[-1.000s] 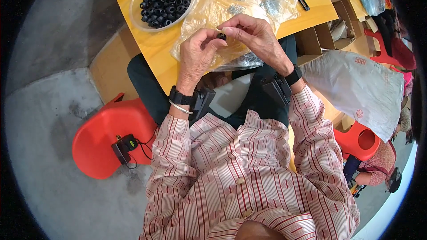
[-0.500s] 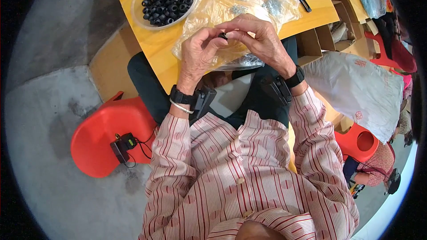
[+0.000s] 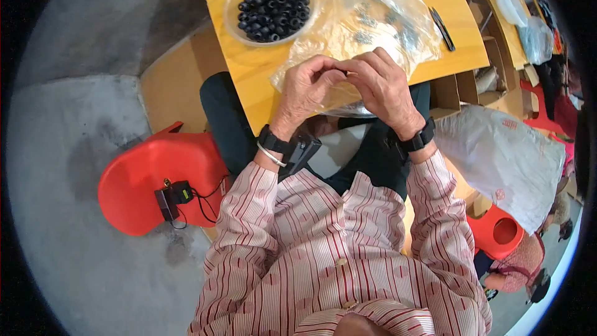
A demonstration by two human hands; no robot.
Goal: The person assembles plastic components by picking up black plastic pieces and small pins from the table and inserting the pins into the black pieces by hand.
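My left hand (image 3: pixel 310 91) and my right hand (image 3: pixel 384 91) meet above a clear plastic bag (image 3: pixel 339 28) on the table. Between the left thumb and fingers is a small black part (image 3: pixel 344 73), nearly all covered by them. Pressed against that same spot are the closed fingertips of my right hand; whatever they pinch is hidden. Just beyond my left hand stands a round clear plastic bowl (image 3: pixel 227 23), holding many black hollow caps (image 3: pixel 273 9). Small metallic-looking pieces (image 3: pixel 365 23) show through the bag.
A black tweezer-like tool (image 3: pixel 442 28) lies at the right of the yellow table (image 3: pixel 249 81). Open cardboard boxes (image 3: pixel 467 87) and a big white sack (image 3: pixel 500 155) are on my right. A red chair (image 3: pixel 143 168) with a small black device stands left. Another person (image 3: pixel 522 261) sits far right.
The whole view has shifted, so the table appears further right and lower. My hands stay joined, and the right fingers have closed over the black part, which showed more clearly before.
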